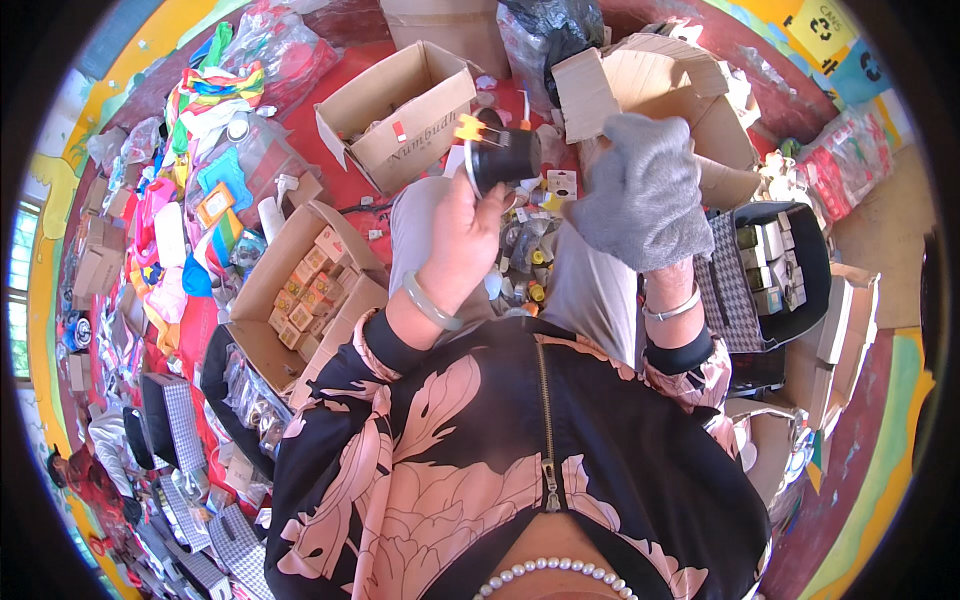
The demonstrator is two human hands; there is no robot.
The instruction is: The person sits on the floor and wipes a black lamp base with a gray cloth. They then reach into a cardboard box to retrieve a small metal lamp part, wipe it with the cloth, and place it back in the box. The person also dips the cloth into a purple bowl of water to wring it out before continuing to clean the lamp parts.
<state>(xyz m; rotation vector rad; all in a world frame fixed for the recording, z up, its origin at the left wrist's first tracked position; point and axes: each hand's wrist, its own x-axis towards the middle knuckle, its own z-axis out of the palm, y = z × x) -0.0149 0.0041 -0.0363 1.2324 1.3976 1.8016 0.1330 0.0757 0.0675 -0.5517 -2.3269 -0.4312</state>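
Observation:
My bare left hand [462,240] is closed round a black, cup-shaped light fitting [512,157] with a pale rim and orange-tipped wire clips, which looks like a recessed downlight. It is held up above the space between my knees. To its right my right hand [645,195], in a grey knit glove, is curled into a fist, apart from the fitting. Whatever that fist may hold is hidden by the glove. Below both hands, small loose parts [535,255], several with yellow pieces, lie between my legs.
An open cardboard box [400,150] stands ahead on the left, another [660,80] ahead on the right. At my left side a carton [255,285] holds several small boxes. A black-lined checked bin [735,290] with small boxes sits at my right. Colourful cloths and plastic [165,230] cover the far left.

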